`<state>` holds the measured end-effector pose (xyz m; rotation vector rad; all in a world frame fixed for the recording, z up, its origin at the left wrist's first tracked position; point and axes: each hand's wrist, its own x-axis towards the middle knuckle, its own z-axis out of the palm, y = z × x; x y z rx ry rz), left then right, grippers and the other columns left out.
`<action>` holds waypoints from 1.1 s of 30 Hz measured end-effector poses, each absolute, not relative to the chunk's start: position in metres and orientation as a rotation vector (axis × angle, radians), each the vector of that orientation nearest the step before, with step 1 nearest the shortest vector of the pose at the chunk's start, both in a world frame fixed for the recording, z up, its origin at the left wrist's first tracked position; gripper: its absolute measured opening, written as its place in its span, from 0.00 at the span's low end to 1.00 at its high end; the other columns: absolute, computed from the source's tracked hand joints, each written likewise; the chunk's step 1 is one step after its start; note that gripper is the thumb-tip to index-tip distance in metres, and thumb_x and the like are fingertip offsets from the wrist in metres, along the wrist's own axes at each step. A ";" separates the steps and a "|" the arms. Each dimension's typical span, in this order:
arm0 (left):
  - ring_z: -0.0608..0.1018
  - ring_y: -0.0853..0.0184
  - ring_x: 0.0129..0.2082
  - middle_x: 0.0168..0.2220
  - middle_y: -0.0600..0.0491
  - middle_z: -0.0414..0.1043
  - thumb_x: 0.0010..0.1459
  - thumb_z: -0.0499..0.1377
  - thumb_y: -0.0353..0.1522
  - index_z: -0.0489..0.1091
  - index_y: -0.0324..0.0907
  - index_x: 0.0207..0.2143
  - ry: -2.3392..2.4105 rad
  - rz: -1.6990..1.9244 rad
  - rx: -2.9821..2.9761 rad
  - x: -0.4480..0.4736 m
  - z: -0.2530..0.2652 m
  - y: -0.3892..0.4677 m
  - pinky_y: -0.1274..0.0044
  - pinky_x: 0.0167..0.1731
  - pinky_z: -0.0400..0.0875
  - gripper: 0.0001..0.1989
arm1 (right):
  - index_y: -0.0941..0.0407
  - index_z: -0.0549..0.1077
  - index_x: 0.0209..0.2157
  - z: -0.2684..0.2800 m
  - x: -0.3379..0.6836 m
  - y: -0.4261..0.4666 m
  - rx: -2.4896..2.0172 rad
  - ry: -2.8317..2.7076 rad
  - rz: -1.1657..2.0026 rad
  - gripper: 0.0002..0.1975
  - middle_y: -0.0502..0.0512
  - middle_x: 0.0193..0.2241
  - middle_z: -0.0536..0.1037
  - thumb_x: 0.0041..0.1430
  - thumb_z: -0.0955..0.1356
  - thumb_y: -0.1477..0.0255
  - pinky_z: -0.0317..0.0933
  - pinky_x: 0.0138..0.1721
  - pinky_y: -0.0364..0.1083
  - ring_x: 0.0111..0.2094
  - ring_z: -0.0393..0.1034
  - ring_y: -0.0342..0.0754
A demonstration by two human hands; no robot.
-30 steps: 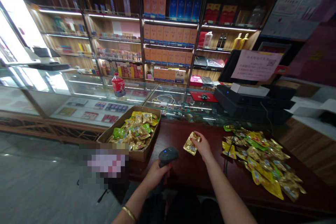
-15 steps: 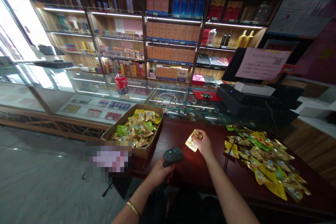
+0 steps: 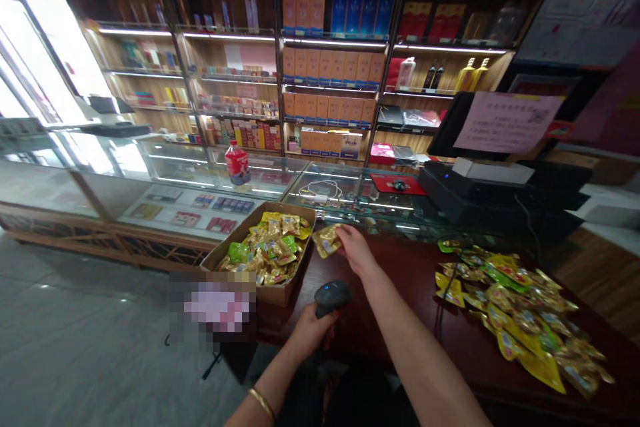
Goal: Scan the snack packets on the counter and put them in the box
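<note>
My left hand (image 3: 311, 333) is wrapped round the handle of a dark barcode scanner (image 3: 332, 296), whose small light glows blue. In the fingers of my right hand (image 3: 354, 247) is a gold snack packet (image 3: 326, 241), pinched at its right edge. That packet is above the table, close to the right side of an open cardboard box (image 3: 281, 295). Gold, yellow and green packets (image 3: 270, 247) fill the box. A loose heap of similar packets (image 3: 525, 313) lies on the table to the right of my right arm.
The dark red wooden table (image 3: 395, 280) meets a glass display counter (image 3: 280, 177). On the glass stand a red-labelled bottle (image 3: 237, 163) and a mouse on a red mat (image 3: 393, 184). A monitor with a paper sheet (image 3: 505, 121) stands at right. A black cable (image 3: 440, 320) crosses the table.
My right hand has carried the gold packet left, toward the box. The bright scanner glow on the packet is gone, and the scanner's light went from green to blue.
</note>
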<state>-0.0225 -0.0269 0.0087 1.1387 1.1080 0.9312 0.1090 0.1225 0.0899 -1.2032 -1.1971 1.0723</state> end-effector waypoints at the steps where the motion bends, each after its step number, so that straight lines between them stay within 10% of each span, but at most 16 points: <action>1: 0.67 0.71 0.10 0.16 0.56 0.70 0.50 0.67 0.51 0.68 0.42 0.27 1.109 0.929 1.143 -0.023 0.009 -0.026 0.79 0.12 0.59 0.23 | 0.54 0.76 0.52 0.100 0.090 0.129 -1.186 -1.237 1.103 0.22 0.55 0.45 0.85 0.63 0.68 0.56 0.75 0.39 0.47 0.41 0.81 0.50; 6: 0.67 0.70 0.10 0.15 0.56 0.69 0.49 0.68 0.54 0.67 0.42 0.25 1.126 0.919 1.148 -0.025 0.009 -0.024 0.79 0.12 0.58 0.26 | 0.56 0.71 0.61 0.118 0.073 0.136 -1.394 -1.450 0.917 0.26 0.61 0.56 0.80 0.67 0.68 0.59 0.70 0.56 0.49 0.54 0.77 0.50; 11: 0.68 0.70 0.10 0.16 0.55 0.70 0.49 0.68 0.54 0.68 0.42 0.25 1.123 0.920 1.143 -0.024 0.010 -0.026 0.79 0.11 0.58 0.25 | 0.68 0.62 0.68 0.074 0.194 0.097 -1.805 -1.283 0.569 0.34 0.82 0.72 0.55 0.67 0.66 0.63 0.36 0.70 0.73 0.75 0.42 0.69; 19: 0.69 0.71 0.11 0.16 0.55 0.70 0.49 0.69 0.50 0.69 0.41 0.24 1.092 0.946 1.124 -0.024 0.018 -0.028 0.80 0.12 0.59 0.22 | 0.77 0.63 0.67 0.011 0.290 0.045 -2.691 -1.535 -0.147 0.37 0.92 0.63 0.67 0.70 0.61 0.59 0.37 0.62 0.82 0.70 0.52 0.83; 25: 0.68 0.71 0.11 0.15 0.55 0.69 0.50 0.66 0.52 0.68 0.42 0.22 1.125 0.921 1.156 -0.024 0.018 -0.028 0.79 0.12 0.58 0.23 | 0.65 0.67 0.66 0.020 0.229 0.037 -2.256 -1.920 0.027 0.26 0.74 0.53 0.81 0.73 0.56 0.73 0.63 0.56 0.56 0.54 0.77 0.61; 33: 0.67 0.71 0.10 0.16 0.55 0.70 0.50 0.67 0.51 0.68 0.43 0.25 1.115 0.926 1.150 -0.024 0.016 -0.029 0.79 0.12 0.57 0.22 | 0.67 0.65 0.67 0.003 0.242 0.048 -2.433 -1.401 -0.169 0.35 0.83 0.65 0.68 0.69 0.65 0.56 0.57 0.61 0.69 0.66 0.62 0.74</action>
